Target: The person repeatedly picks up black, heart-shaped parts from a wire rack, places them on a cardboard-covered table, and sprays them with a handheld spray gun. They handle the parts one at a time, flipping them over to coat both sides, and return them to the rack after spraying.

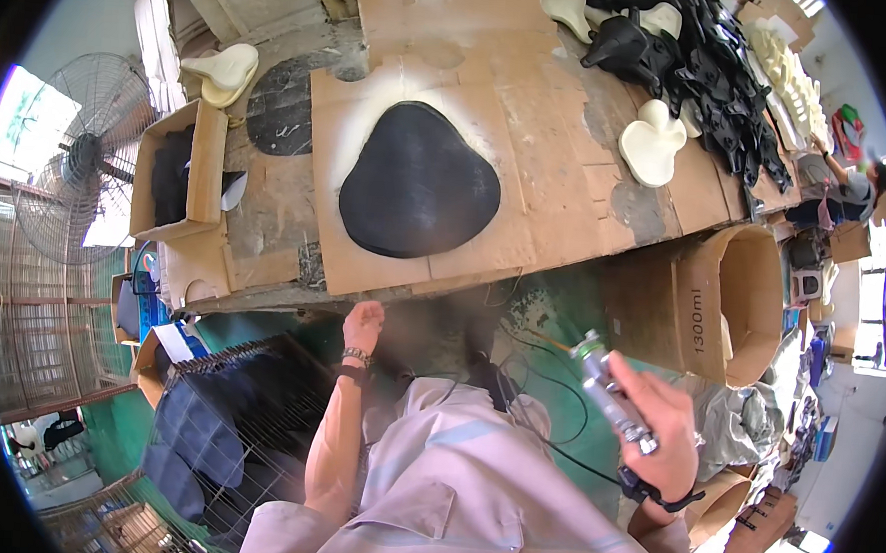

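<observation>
A spray gun [612, 396], silver metal with a green ring near its nozzle, is gripped in my right hand [661, 423], below the table's front edge on the right. My left hand [363, 324] is just short of the table edge, its fingers curled in with nothing visible in them. Between and beyond both hands, a black saddle-shaped sheet [421, 185] lies flat on a cardboard sheet [526, 221]. Pale spray residue [372, 108] rings its far, narrow end. Neither hand touches the black piece.
Cream saddle foams [652, 147] and a heap of black saddle parts [714, 80] cover the far right. An open carton [180, 168] and a fan [84, 158] stand left. A wire rack [224, 435] holds dark sheets. A large carton [697, 305] stands right; a hose [564, 453] trails below.
</observation>
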Demonstrator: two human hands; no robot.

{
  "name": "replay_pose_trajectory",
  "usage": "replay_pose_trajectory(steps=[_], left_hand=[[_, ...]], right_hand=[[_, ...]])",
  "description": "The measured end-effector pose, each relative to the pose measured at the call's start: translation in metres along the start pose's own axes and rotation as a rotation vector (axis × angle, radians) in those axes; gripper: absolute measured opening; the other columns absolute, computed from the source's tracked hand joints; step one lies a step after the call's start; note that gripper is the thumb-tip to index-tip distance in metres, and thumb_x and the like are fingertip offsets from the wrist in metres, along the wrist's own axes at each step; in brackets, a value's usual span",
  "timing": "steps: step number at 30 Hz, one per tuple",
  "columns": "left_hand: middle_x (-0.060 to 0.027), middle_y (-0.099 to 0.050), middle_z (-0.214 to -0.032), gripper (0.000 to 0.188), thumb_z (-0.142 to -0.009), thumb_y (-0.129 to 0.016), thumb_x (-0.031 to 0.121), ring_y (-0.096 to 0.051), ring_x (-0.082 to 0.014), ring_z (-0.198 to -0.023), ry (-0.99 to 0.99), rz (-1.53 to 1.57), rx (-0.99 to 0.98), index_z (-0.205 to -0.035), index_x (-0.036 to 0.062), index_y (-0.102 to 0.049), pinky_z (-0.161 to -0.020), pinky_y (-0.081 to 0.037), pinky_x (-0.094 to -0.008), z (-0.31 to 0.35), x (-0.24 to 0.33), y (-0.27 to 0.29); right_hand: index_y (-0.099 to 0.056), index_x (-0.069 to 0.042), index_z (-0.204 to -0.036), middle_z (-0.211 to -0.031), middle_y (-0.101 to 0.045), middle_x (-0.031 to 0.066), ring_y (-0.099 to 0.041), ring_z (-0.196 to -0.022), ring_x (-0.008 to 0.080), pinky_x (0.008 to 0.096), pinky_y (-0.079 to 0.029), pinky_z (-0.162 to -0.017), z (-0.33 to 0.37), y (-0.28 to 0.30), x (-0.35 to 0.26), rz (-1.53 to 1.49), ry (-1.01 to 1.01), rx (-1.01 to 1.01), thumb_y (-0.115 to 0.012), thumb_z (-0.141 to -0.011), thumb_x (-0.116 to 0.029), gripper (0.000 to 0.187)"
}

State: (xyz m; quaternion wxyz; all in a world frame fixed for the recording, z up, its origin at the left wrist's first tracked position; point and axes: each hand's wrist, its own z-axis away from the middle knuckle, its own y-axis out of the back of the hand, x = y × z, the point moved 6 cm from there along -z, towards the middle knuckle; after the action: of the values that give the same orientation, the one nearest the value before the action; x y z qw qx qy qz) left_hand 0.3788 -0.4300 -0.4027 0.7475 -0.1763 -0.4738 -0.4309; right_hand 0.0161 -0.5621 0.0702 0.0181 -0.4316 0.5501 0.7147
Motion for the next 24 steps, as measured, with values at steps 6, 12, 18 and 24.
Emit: replay_pose_trajectory(steps=[6, 12, 18, 24], left_hand=[[-0.0037, -0.068, -0.091, 0.024, -0.086, -0.057, -0.002, -0.066, -0.0131, -0.082, -0.161, 0.019, 0.275, -0.106, 0.0055, -0.066, -0.069, -0.054, -0.0268, -0.055, 0.031, -0.008], [-0.0076, -0.069, -0.092, 0.022, -0.081, -0.073, 0.017, -0.067, -0.0230, -0.086, -0.251, -0.358, 0.511, -0.101, 0.0081, -0.068, -0.079, -0.053, -0.0364, -0.089, 0.109, -0.026], [-0.0100, -0.067, -0.098, 0.027, -0.074, -0.081, 0.024, -0.064, -0.0307, -0.096, -0.115, -0.799, 0.533, -0.096, 0.0131, -0.069, -0.084, -0.052, -0.0425, -0.083, 0.150, -0.035], [-0.0111, -0.066, -0.091, 0.014, -0.076, -0.075, 0.007, -0.065, -0.0279, -0.089, -0.178, -0.251, 0.629, -0.088, 0.0071, -0.068, -0.085, -0.055, -0.0397, -0.098, 0.136, -0.038]], right_hand=[[-0.057, -0.001, -0.135, -0.091, -0.068, 0.0158, -0.065, -0.076, 0.0345, 0.0353, -0.052, -0.069, -0.006, -0.018, -0.014, -0.207, 0.034, -0.050, -0.064, -0.062, 0.001, 0.073], [-0.058, 0.000, -0.134, -0.086, -0.066, 0.0162, -0.063, -0.069, 0.0339, 0.0338, -0.051, -0.064, 0.008, -0.005, 0.010, -0.107, -0.017, -0.012, -0.060, -0.062, 0.002, 0.072], [-0.058, 0.001, -0.133, -0.086, -0.064, 0.0185, -0.063, -0.070, 0.0326, 0.0335, -0.051, -0.065, 0.018, 0.011, 0.023, -0.131, -0.083, 0.036, -0.056, -0.066, 0.005, 0.067], [-0.059, 0.001, -0.132, -0.088, -0.065, 0.0181, -0.064, -0.072, 0.0328, 0.0338, -0.051, -0.066, 0.021, 0.001, 0.046, -0.203, -0.070, 0.067, -0.058, -0.067, 0.009, 0.065]])
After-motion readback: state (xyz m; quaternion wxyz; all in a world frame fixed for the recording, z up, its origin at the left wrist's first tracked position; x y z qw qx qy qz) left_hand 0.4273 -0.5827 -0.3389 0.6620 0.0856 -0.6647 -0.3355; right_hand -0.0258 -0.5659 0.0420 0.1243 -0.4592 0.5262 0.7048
